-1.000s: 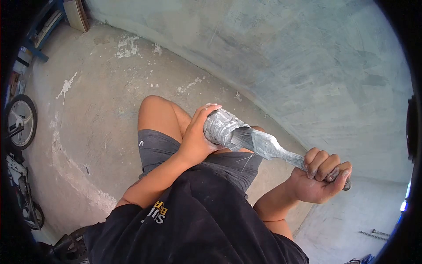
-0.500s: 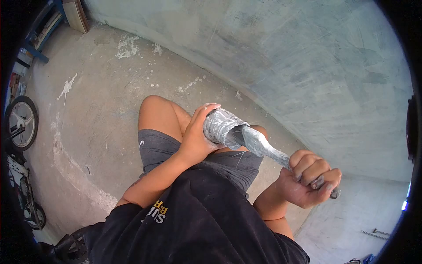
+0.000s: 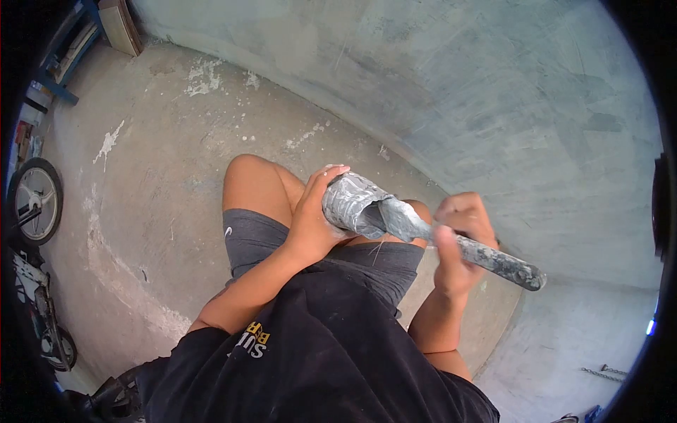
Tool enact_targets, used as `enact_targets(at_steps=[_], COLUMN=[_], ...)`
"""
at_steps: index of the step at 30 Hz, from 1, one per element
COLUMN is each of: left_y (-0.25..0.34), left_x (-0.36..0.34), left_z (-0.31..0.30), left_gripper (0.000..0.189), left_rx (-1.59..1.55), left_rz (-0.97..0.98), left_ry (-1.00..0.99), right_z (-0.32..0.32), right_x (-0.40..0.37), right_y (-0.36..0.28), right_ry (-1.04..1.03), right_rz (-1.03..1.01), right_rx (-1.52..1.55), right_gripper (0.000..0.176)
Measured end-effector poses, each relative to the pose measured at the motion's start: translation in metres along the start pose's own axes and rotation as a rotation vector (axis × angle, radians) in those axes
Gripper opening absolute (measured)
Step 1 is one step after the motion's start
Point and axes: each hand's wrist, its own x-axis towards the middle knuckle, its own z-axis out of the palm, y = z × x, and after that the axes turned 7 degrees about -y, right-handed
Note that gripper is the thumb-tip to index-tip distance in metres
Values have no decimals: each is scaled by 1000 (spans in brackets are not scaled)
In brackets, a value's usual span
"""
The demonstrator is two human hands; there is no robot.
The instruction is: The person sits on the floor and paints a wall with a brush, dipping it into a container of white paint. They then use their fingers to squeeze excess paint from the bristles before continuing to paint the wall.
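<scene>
My left hand point(image 3: 314, 222) is wrapped round a grey, paste-smeared cylindrical container point(image 3: 350, 202), which lies tilted with its mouth toward the right. A long tool point(image 3: 502, 264) with a dark, speckled handle reaches from the container's mouth to the lower right. Its near end, at the mouth, is coated in pale grey paste. My right hand point(image 3: 462, 243), slightly blurred, is closed round the tool between the paste-covered end and the handle, and the handle's far end sticks out beyond it.
A grey-green plastered wall point(image 3: 493, 106) rises along the upper right. The concrete floor point(image 3: 162, 148) has white splashes. At the left are a wheel point(image 3: 35, 201), motorcycle parts point(image 3: 46, 317) and a blue frame point(image 3: 60, 88). A chain point(image 3: 603, 372) shows at the lower right.
My right hand has slid along the tool toward the container, from the handle's far end. The handle now shows beyond my hand. My left hand and the container have barely moved.
</scene>
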Motion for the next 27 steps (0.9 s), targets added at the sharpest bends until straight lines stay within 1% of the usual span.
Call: enact_targets(at_steps=[2, 3, 4, 6, 7, 9, 10, 12, 13, 14, 16, 17, 19, 20, 22, 23, 26, 27], left_y=[0, 0, -1, -9, -9, -9, -10, -13, -18, -19, -19, -20, -22, -15, -6, -4, -9, -9], left_x=[0, -1, -1, -1, -1, -2, 0, 2, 2, 4, 6, 8, 14, 1, 4, 6, 14, 12], left_z=[0, 0, 0, 4, 5, 5, 4, 8, 11, 11, 15, 20, 24, 10, 6, 7, 25, 25], left_gripper=[92, 92, 92, 92, 92, 92, 92, 91, 91, 91, 90, 90, 99, 99, 100, 102, 103, 103], left_rx=[-13, -30, -28, -7, -5, -33, -19, 40, -39, -34, -45, -38, -67, -60, 5, 19, 43, 41], left_rz=[-6, -14, -12, 29, 32, 4, 27, 24, -39, -27, -84, -68, -60, -30, -12, -23, -9, 6], left_ry=[7, 14, 13, 40, 34, 29, 16, 11, -18, -48, -54, -79, -83, -85, -124, -135, -132, -140], right_z=[-2, -3, -4, -7, -8, -9, -10, -15, -16, -19, -28, -33, -39, -28, -33, -34, -58, -56], right_x=[0, -3, -5, -12, -14, -17, -18, -24, -23, -25, -28, -30, -32, -39, -46, -49, -64, -67], right_y=[-6, -4, -2, 1, 2, 4, 8, 14, 13, 15, 19, 19, 17, -5, -14, -16, -6, -11], right_ry=[-267, -306, -304, -292, -285, -309, -283, -326, -316, -284, -349, -318, -211, -197, -101, -54, 13, 24], right_rz=[213, 298, 297, 379, 379, 459, 443, 432, 461, 468, 390, 390, 392, 366, 361, 382, 366, 358], right_rx=[-428, -450, -449, -401, -401, -340, -338, -383, -398, -404, -402, -409, -251, -258, -281, -280, -322, -332], right_gripper=[15, 17, 17, 17, 17, 20, 20, 23, 23, 23, 28, 28, 27, 27, 27, 28, 29, 29])
